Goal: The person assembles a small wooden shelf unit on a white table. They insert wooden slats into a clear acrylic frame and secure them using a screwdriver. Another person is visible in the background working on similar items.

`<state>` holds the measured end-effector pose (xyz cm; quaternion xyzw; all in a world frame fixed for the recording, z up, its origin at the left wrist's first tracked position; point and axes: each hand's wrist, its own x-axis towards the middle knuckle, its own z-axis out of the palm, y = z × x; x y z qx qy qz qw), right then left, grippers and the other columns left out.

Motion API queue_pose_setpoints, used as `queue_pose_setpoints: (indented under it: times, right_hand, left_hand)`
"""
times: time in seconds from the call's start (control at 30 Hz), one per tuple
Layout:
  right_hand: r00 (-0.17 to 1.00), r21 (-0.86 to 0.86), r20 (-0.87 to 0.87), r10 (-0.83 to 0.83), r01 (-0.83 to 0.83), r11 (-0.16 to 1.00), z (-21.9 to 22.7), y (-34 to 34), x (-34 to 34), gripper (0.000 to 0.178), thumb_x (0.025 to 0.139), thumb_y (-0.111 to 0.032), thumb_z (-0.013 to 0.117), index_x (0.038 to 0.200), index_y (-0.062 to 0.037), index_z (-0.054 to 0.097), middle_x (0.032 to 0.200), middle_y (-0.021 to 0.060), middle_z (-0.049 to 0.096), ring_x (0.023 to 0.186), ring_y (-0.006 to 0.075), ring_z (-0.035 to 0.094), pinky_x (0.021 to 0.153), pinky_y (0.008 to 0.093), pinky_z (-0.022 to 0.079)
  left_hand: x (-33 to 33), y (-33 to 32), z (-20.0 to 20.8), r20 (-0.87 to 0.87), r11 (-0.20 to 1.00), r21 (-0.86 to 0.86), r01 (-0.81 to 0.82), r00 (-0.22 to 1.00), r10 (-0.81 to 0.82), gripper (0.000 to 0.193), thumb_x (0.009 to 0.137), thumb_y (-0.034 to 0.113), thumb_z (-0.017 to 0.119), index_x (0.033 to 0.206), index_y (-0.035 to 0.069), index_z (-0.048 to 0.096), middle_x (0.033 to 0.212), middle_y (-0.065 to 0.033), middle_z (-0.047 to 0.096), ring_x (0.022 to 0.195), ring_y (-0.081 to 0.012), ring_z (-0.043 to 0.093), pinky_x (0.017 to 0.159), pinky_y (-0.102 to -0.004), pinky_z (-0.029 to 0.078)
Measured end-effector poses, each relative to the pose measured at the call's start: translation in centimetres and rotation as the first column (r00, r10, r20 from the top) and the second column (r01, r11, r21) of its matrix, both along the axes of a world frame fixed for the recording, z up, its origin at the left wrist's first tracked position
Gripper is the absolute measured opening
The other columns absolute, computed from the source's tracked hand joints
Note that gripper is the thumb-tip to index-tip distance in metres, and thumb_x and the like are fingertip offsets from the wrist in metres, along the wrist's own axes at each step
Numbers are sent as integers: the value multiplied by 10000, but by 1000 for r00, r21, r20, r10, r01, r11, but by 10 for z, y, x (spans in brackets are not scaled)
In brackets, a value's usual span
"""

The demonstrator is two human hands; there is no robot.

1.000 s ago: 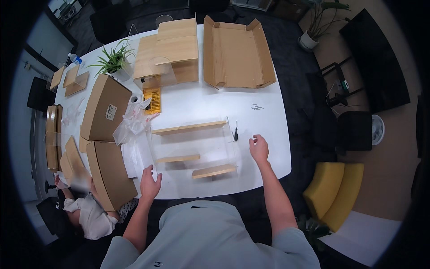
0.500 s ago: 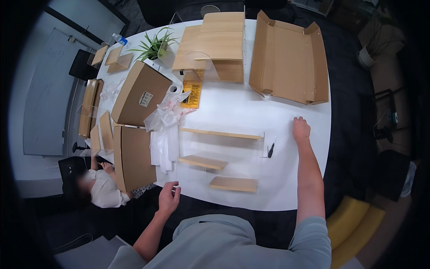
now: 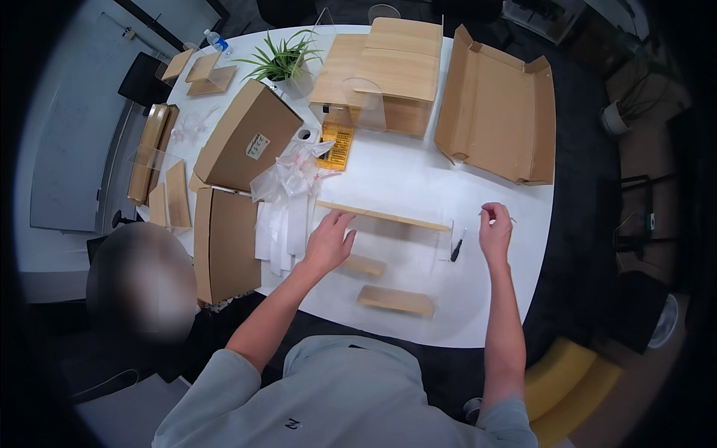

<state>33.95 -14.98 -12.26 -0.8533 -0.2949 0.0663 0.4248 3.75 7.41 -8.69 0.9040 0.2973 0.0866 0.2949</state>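
Pale matt wood is seen in the strip (image 3: 385,216) by the left fingers (image 3: 340,222); the table (image 3: 418,172) is smooth white.

top: pale grey-green sweatshirt (image 3: 351,396) | sleeves: pushed up past elbows | forearms bare | small dark chest mark

Before you, an open cardboard box (image 3: 497,104), a potted plant (image 3: 282,61), crumpled plastic bags (image 3: 291,173), a water bottle (image 3: 216,42), a yellow chair (image 3: 571,392).
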Motion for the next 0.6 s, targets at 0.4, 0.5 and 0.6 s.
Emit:
queue_pose_setpoints:
  times: [0.4, 0.5, 0.6]
  right_hand:
    - [935, 44, -278, 222, -218, 975, -5, 107, -135, 121, 960, -83, 582, 1034, 12, 570, 967, 177, 696, 854, 362, 681, 775, 403, 545]
    - [935, -31, -280, 219, -237, 971, -4, 116, -137, 121, 967, -87, 574, 1037, 11, 563, 967, 182, 709, 875, 350, 698, 776, 395, 545]
    - [928, -21, -319, 190, -208, 978, -6, 120, -138, 119, 971, -88, 570, 1034, 13, 568, 964, 177, 709, 881, 320, 705, 781, 381, 546]
  left_hand:
    - [27, 65, -68, -68, 934, 56, 352, 935, -348, 217, 838, 60, 594, 1033, 35, 687, 1001, -139, 691, 952, -344, 644, 870, -451, 511]
    - [29, 60, -67, 53, 954, 13, 299, 953, -299, 173, 860, 97, 589, 981, 32, 696, 935, -142, 698, 897, -349, 658, 860, -456, 513]
    - [34, 56, -68, 98, 957, -41, 287, 954, -282, 158, 874, 137, 600, 944, 36, 699, 917, -138, 700, 887, -334, 666, 854, -452, 516]
